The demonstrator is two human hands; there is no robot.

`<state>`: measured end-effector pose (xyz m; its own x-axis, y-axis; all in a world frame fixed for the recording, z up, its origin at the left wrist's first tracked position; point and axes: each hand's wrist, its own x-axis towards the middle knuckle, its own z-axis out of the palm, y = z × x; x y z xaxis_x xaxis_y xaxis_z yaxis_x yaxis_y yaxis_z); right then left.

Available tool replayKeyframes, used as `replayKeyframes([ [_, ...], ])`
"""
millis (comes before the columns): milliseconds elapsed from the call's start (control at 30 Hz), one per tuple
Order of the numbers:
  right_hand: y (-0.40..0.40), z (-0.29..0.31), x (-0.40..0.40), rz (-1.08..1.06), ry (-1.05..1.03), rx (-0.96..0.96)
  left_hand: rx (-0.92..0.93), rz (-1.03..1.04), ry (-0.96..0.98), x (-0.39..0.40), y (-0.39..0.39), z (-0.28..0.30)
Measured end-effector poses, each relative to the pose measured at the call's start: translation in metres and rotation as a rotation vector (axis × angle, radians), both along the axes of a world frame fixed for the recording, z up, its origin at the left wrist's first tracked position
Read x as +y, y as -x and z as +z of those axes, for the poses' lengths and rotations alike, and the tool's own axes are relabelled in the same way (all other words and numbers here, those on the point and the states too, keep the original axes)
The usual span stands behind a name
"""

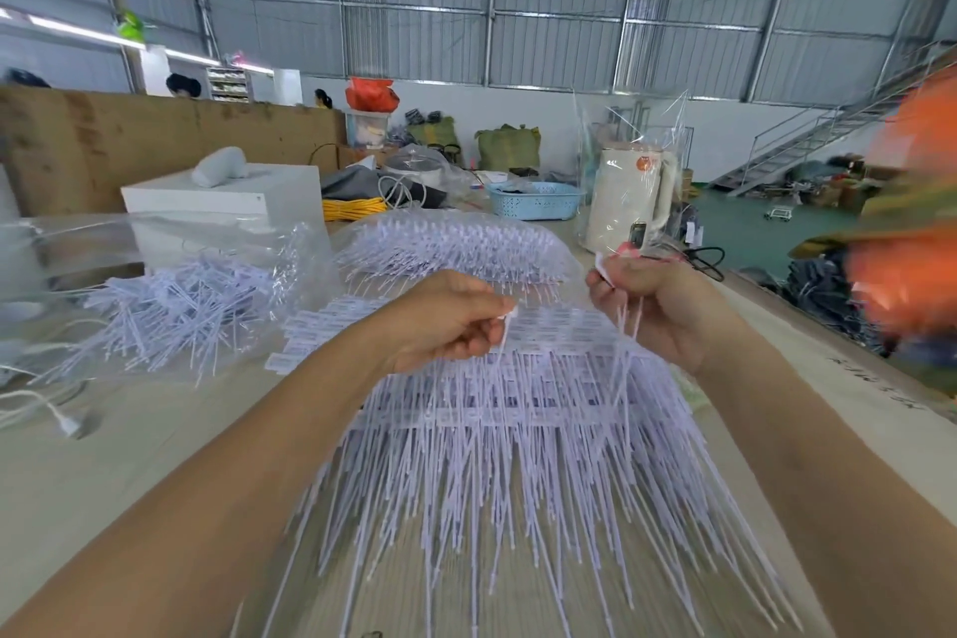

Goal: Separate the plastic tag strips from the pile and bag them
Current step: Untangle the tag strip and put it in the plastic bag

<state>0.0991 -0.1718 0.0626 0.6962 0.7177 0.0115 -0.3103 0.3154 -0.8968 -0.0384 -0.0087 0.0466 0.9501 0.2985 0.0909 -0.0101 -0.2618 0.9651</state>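
A metal-clad hall with grey corrugated walls and steel framing rises behind one long pale table point(155, 471), its top smooth and beige. Across the far side runs a brown cardboard partition point(155, 140), and a metal staircase point(808, 145) climbs on the right over a green floor.

Three masses of white plastic tag strips lie on the table. The largest pile point(518, 430) spreads just in front of the person, thin stiff tails fanning toward the camera from rows of small flat rectangular heads. A second heap point(455, 249) lies beyond it under clear film. The third, a loose tangle, sits to the left inside one clear crinkled plastic bag point(171, 290).

Farther back stand one white box point(222, 197), one cream kettle point(629, 197) wrapped in clear plastic, one pale-blue perforated basket point(536, 200) and one coil of yellow cable point(354, 210). One white cable point(57, 417) with a plug trails at the left edge.

Two bare forearms reach in. The left hand point(445, 321) hovers above the largest pile, thumb and fingers pinching the head of one strip. The right hand point(652, 306) is curled round a small bunch of strips, their tails hanging down to the pile.
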Motion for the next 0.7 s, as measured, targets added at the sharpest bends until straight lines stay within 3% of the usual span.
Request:
replayKeyframes([
  [67,0.009,0.007,0.006,0.104,0.029,-0.040,-0.021,0.044,-0.043,-0.003,-0.008,-0.001],
  [167,0.026,0.005,0.016,0.249,0.295,-0.307,-0.072,0.094,-0.089,-0.010,-0.016,-0.003],
  [367,0.039,-0.008,0.032,0.213,0.187,-0.367,-0.084,0.222,-0.474,-0.005,-0.016,-0.003],
  [533,0.042,-0.013,0.037,0.158,0.191,-0.396,-0.027,0.180,-0.434,-0.004,-0.015,-0.005],
  [600,0.044,-0.017,0.039,0.131,0.173,-0.391,-0.083,0.200,-0.397,-0.006,-0.016,-0.005],
  [700,0.045,-0.021,0.043,0.025,0.076,-0.386,-0.228,0.242,-0.113,-0.017,-0.015,-0.008],
])
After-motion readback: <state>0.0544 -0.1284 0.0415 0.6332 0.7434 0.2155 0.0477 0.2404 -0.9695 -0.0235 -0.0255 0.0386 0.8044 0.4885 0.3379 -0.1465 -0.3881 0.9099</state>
